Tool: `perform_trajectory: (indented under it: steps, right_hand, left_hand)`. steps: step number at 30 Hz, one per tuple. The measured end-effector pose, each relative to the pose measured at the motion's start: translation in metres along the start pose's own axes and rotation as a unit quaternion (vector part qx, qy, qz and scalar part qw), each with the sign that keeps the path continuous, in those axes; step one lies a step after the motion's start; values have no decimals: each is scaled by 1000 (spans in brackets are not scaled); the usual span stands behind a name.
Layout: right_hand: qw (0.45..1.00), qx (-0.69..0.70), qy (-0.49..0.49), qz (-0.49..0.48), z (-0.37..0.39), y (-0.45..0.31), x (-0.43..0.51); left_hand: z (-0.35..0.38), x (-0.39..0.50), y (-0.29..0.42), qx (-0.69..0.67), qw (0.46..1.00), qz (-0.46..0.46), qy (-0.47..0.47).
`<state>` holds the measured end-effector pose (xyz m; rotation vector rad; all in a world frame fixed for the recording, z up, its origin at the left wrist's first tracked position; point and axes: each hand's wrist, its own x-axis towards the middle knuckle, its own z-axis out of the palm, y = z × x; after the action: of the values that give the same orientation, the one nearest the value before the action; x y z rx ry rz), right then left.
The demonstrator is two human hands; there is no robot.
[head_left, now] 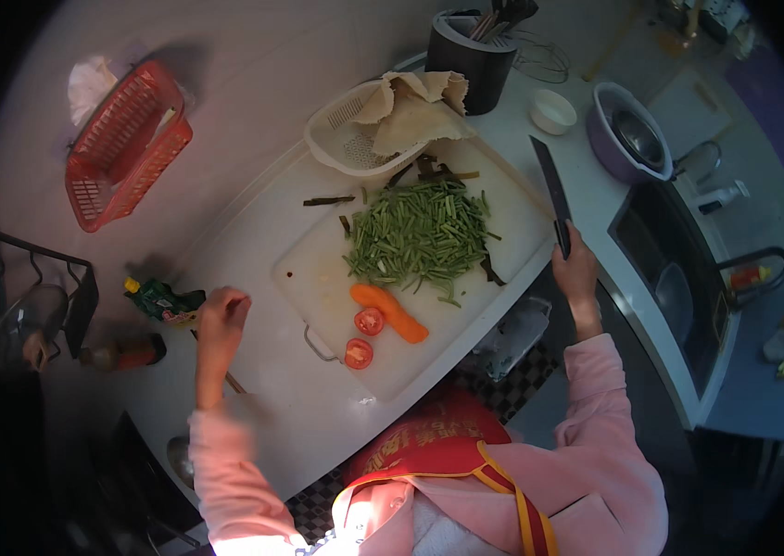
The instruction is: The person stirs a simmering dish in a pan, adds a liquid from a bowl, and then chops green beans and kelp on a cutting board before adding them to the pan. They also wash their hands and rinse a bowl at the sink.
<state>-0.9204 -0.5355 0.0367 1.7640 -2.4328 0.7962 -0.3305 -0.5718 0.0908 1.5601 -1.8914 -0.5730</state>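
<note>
My right hand (pixel 575 263) is closed around the handle of a kitchen knife (pixel 553 182), its blade pointing up and away beyond the right edge of the cutting board. My left hand (pixel 224 316) is raised left of the board, fingers curled; whether something small is in them cannot be told. On the white cutting board (pixel 312 278) lies a heap of chopped green beans (pixel 420 233), with dark strips around its edges. Nearer to me a peeled carrot (pixel 392 314) lies beside two cut tomato halves (pixel 369 321), (pixel 358 354).
A white basket (pixel 336 156) with a beige cloth (pixel 420 115) stands behind the board. A red basket (pixel 131 149) hangs at the left. Bottles (pixel 166 302) lie left of my left hand. The sink (pixel 673 278), purple basin (pixel 607 149) and white bowl (pixel 553 112) are at the right.
</note>
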Motion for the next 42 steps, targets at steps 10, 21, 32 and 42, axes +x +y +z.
perform_trajectory:
  steps: [10,21,32,42]
  right_hand:
    - [992,-97,-56,-65,40,101,88]
    - [953,12,-140,-269,33,15,126]
    - [786,-180,-290,-515,143,-147,183]
    - [791,-168,-305,-503,176,-152,184]
  left_hand:
    - [167,153,2,190,979,31,-71]
    - [210,211,-21,289,940,73,-167]
    - [193,207,-40,233,950,85,-188]
    - [191,215,-30,285,924,103,-234]
